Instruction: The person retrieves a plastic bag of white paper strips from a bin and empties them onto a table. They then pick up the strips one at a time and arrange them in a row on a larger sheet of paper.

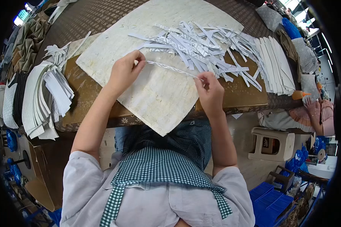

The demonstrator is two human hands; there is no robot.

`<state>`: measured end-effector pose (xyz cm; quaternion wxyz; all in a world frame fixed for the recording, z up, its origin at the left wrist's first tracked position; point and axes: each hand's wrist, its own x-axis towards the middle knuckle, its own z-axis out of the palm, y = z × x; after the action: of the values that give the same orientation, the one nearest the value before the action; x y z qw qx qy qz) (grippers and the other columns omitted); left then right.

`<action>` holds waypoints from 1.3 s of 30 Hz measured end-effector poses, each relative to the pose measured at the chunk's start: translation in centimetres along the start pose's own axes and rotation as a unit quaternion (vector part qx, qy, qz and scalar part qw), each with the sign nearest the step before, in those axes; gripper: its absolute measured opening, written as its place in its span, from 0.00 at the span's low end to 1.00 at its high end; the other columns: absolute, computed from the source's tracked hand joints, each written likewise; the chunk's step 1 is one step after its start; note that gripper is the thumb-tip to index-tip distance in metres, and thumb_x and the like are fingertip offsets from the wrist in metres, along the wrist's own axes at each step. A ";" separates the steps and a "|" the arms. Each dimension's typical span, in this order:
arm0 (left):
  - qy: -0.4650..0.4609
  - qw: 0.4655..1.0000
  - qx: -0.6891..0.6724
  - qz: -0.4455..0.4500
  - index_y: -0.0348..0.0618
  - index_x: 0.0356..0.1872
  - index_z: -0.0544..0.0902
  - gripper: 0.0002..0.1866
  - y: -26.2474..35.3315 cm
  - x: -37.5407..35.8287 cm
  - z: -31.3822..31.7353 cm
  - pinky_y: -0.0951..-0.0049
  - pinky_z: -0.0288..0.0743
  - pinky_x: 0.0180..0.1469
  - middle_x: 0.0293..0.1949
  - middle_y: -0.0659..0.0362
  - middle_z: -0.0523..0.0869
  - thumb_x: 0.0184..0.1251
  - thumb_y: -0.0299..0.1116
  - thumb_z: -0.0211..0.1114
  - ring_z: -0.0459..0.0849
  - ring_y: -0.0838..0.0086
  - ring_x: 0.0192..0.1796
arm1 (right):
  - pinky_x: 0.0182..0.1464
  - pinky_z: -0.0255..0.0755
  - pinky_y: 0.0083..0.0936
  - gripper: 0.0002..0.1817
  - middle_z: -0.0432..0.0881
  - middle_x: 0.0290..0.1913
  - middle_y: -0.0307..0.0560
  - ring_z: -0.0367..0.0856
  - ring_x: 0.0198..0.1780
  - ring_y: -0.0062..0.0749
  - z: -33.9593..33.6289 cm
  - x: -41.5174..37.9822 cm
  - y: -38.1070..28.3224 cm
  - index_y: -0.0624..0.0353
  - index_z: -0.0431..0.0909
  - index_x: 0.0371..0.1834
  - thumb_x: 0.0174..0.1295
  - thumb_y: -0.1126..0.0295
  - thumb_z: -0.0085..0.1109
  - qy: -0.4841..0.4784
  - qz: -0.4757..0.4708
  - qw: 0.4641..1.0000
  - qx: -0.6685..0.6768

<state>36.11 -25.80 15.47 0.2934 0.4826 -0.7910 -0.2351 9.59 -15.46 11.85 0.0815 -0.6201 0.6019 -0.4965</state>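
Note:
My left hand [125,71] pinches one end of a thin white strip [172,68], and my right hand [209,90] pinches the other end. The strip is stretched between them just above a pale, worn board [155,98] on the brown table [83,90]. Beyond the strip lies a loose heap of several white and silvery strips [201,45]. Both hands are closed on the strip's ends with fingertips together.
A neat row of white strips [276,64] lies at the right of the table. Stacks of white cut pieces [45,98] hang over the left edge. A plastic stool [272,143] and blue crates [269,200] stand on the floor at right. Another person's hand [310,106] shows at far right.

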 end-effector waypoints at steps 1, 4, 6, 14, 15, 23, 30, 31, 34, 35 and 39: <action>-0.028 0.993 -0.108 -0.034 0.40 0.39 0.84 0.06 0.3 -0.7 -0.6 0.75 0.78 0.34 0.34 0.60 0.87 0.69 0.31 0.66 0.84 0.72 0.33 | 0.28 0.69 0.16 0.04 0.83 0.31 0.37 0.78 0.27 0.13 -0.5 -0.9 -1.0 0.59 0.78 0.38 0.66 0.78 0.64 -0.010 0.065 0.991 0.115; -0.102 0.917 -0.366 -0.117 0.37 0.42 0.84 0.08 0.8 -2.8 -2.1 0.83 0.75 0.30 0.34 0.63 0.87 0.73 0.32 0.65 0.83 0.83 0.34 | 0.32 0.72 0.11 0.04 0.82 0.33 0.37 0.76 0.30 0.12 -2.7 -4.0 -4.1 0.65 0.77 0.45 0.70 0.81 0.59 -0.026 0.101 0.965 0.239; -0.134 0.872 -0.446 -0.150 0.37 0.43 0.85 0.07 0.5 -4.2 -2.1 0.83 0.75 0.31 0.34 0.62 0.87 0.72 0.31 0.66 0.83 0.82 0.35 | 0.34 0.74 0.12 0.06 0.82 0.35 0.39 0.77 0.31 0.13 -3.0 -6.6 -5.1 0.64 0.78 0.47 0.70 0.81 0.59 -0.024 0.130 0.945 0.300; -0.188 0.902 -0.365 -0.130 0.38 0.46 0.85 0.08 -1.1 -8.6 -1.6 0.82 0.75 0.42 0.36 0.64 0.86 0.69 0.23 0.67 0.80 0.85 0.38 | 0.44 0.84 0.21 0.12 0.82 0.48 0.48 0.82 0.35 0.21 -3.2 -13.5 -6.0 0.68 0.83 0.52 0.70 0.79 0.56 -0.062 0.288 0.862 0.412; -0.185 0.902 -0.368 -0.134 0.38 0.45 0.86 0.07 -1.0 -8.8 -1.7 0.82 0.75 0.42 0.36 0.66 0.85 0.68 0.22 0.67 0.79 0.85 0.37 | 0.45 0.84 0.22 0.12 0.81 0.49 0.49 0.82 0.36 0.21 -3.0 -13.9 -5.9 0.68 0.84 0.52 0.69 0.79 0.56 -0.064 0.303 0.846 0.434; -0.207 0.945 -0.223 -0.117 0.37 0.44 0.85 0.07 -0.7 -8.1 -2.8 0.82 0.74 0.44 0.35 0.67 0.83 0.67 0.21 0.68 0.78 0.86 0.38 | 0.44 0.80 0.16 0.07 0.83 0.40 0.39 0.80 0.36 0.16 -1.9 -15.0 -7.1 0.65 0.83 0.47 0.71 0.76 0.58 -0.092 0.327 0.859 0.382; -0.272 0.943 -0.164 -0.099 0.36 0.41 0.85 0.05 -0.8 -6.3 -3.1 0.80 0.74 0.42 0.32 0.66 0.83 0.65 0.23 0.70 0.78 0.83 0.36 | 0.39 0.76 0.13 0.06 0.82 0.38 0.37 0.79 0.34 0.14 -1.6 -15.4 -7.5 0.65 0.83 0.45 0.72 0.75 0.58 -0.110 0.314 0.872 0.360; -0.275 0.944 -0.154 -0.100 0.36 0.40 0.85 0.06 -0.6 -6.2 -3.1 0.80 0.74 0.42 0.32 0.65 0.83 0.64 0.22 0.70 0.78 0.83 0.36 | 0.39 0.76 0.13 0.06 0.82 0.37 0.37 0.79 0.34 0.14 -1.6 -15.4 -7.4 0.65 0.83 0.45 0.72 0.75 0.58 -0.111 0.311 0.873 0.359; -0.275 0.944 -0.147 -0.107 0.36 0.40 0.85 0.06 -0.6 -6.2 -3.1 0.80 0.74 0.41 0.31 0.65 0.83 0.64 0.22 0.70 0.78 0.82 0.36 | 0.38 0.74 0.13 0.06 0.82 0.37 0.37 0.79 0.33 0.14 -1.5 -15.5 -7.5 0.65 0.83 0.44 0.72 0.75 0.58 -0.110 0.314 0.873 0.356; -0.275 0.946 -0.140 -0.102 0.36 0.40 0.85 0.06 -0.5 -6.2 -3.1 0.80 0.74 0.41 0.31 0.65 0.83 0.64 0.22 0.70 0.77 0.82 0.36 | 0.37 0.74 0.12 0.06 0.82 0.36 0.37 0.78 0.33 0.14 -1.4 -15.6 -7.5 0.65 0.83 0.44 0.71 0.75 0.59 -0.111 0.315 0.874 0.354; -0.271 0.951 -0.124 -0.085 0.37 0.40 0.85 0.05 -0.4 -6.3 -3.1 0.80 0.74 0.40 0.30 0.66 0.82 0.64 0.23 0.70 0.76 0.83 0.35 | 0.36 0.71 0.12 0.05 0.82 0.35 0.36 0.77 0.32 0.13 -1.2 -15.6 -7.5 0.65 0.83 0.44 0.70 0.75 0.60 -0.111 0.328 0.872 0.345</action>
<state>40.82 -20.54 15.94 0.1048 0.4257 -0.7615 -0.4774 17.16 0.01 9.64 0.5146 -0.3704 0.5485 -0.5451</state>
